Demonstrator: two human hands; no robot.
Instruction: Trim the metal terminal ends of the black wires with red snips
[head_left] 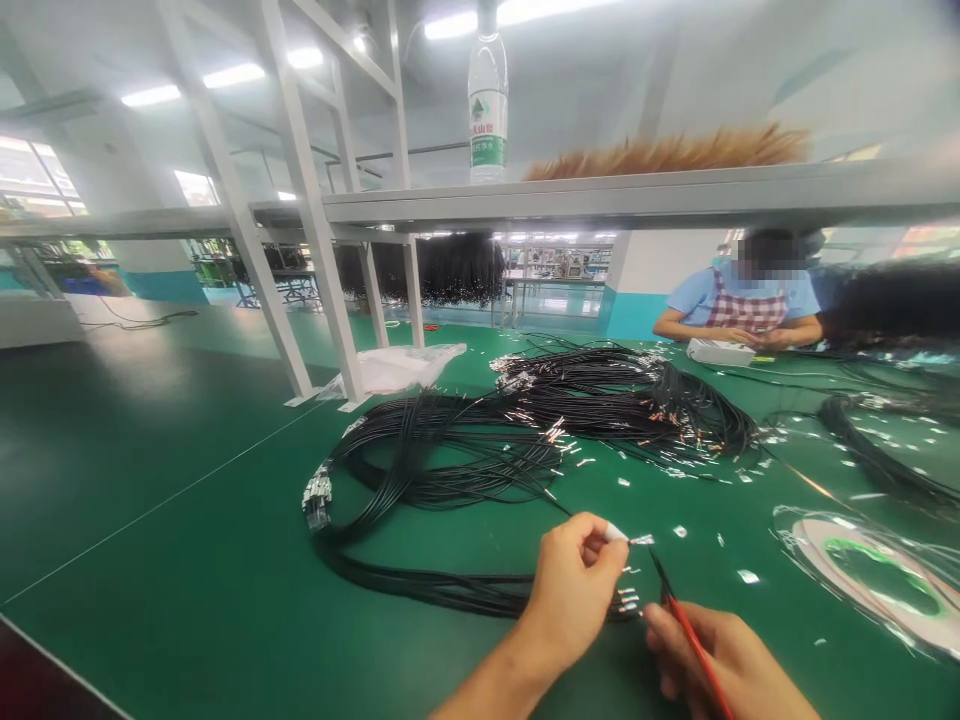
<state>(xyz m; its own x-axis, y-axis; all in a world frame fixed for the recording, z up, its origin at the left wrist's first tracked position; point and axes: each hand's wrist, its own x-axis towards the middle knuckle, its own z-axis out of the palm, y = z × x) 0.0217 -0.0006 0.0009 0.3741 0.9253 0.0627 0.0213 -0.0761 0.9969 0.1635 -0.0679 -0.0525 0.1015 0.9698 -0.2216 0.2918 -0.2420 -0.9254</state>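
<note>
My left hand [576,575] is closed in a pinch on a black cable [559,502], near its end. A white covering shows at the fingertip, and a small silvery piece juts out to the right of the pinch. My right hand [712,650] is wrapped round a slim red tool with a dark pointed tip, which looks like tweezers [688,635]. The tip is just right of the silvery piece, apart from it. Below my left hand runs a cable bundle [442,588], with several silvery ends showing between my hands. Its other end has clustered connectors [318,495].
Larger black cable coils [600,395] lie behind on the green table [187,560], among small silvery scraps. A pinkish-white spool [817,560] is at the right. A shelf [637,195] with a water bottle [487,110] spans above. Across the table sits a person [742,300].
</note>
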